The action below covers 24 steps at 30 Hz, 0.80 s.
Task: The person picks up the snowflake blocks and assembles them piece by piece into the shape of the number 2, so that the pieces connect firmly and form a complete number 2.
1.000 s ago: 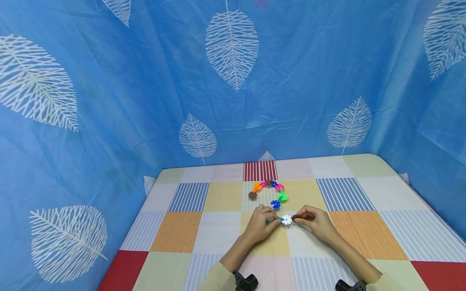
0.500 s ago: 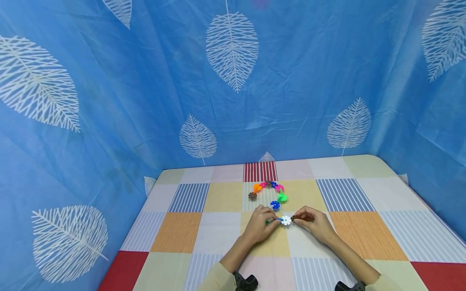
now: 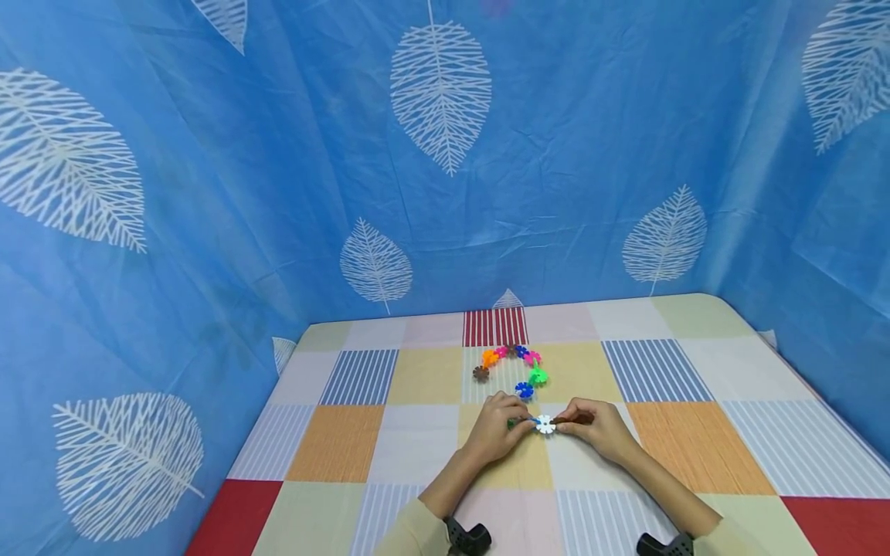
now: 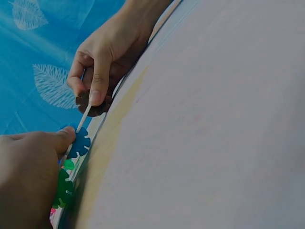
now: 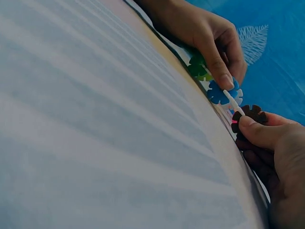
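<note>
Between both hands is a short row of notched plastic snowflake discs. My left hand pinches a blue disc between thumb and fingers, and a green disc shows just beyond it. A white disc joins the blue one and faces up in the head view; from the wrists it looks edge-on. On its other side my right hand pinches a brown disc, its thumb over the face. The brown disc's edge meets the white disc's rim. Part of the green disc lies hidden behind the left hand.
Just beyond the hands, a curved chain of discs lies on the patchwork tablecloth, with a blue disc, a green disc, an orange disc and a brown disc among them. A blue leaf-print curtain surrounds the table.
My right hand has moved slightly left and toward the body, bringing the brown disc against the white one. The left hand and the chain on the cloth look the same.
</note>
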### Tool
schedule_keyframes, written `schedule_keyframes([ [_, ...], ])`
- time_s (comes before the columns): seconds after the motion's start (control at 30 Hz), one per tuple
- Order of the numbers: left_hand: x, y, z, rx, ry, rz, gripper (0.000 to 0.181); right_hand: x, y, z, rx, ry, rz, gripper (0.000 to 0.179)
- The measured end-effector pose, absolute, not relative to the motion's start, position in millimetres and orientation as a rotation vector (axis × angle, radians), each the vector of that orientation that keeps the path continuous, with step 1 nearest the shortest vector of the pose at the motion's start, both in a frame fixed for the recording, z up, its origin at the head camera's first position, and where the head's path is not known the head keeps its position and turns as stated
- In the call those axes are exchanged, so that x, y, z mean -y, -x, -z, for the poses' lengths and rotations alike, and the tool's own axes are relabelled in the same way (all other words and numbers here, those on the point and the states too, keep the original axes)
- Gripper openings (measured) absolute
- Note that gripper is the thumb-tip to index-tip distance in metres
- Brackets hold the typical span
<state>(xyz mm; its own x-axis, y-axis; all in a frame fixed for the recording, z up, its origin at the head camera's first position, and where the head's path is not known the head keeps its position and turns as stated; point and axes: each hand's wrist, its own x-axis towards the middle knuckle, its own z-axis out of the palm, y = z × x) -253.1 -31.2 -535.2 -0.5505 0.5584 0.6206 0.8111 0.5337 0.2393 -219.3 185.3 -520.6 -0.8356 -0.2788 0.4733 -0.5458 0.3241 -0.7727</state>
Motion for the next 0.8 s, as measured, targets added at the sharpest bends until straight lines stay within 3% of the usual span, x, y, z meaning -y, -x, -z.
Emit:
schedule_keyframes([
  [0.4, 75.4, 230.3, 531.1, 2.35, 0.784, 0.542, 0.045, -195.6, 230.8, 549.1, 2.409, -0.735, -1.332, 0.019],
  [0.8, 101.1, 230.0, 536.9, 2.443, 0.743, 0.537, 0.034, -188.9, 235.0, 545.5, 2.431, -0.75, -1.209, 0.014],
])
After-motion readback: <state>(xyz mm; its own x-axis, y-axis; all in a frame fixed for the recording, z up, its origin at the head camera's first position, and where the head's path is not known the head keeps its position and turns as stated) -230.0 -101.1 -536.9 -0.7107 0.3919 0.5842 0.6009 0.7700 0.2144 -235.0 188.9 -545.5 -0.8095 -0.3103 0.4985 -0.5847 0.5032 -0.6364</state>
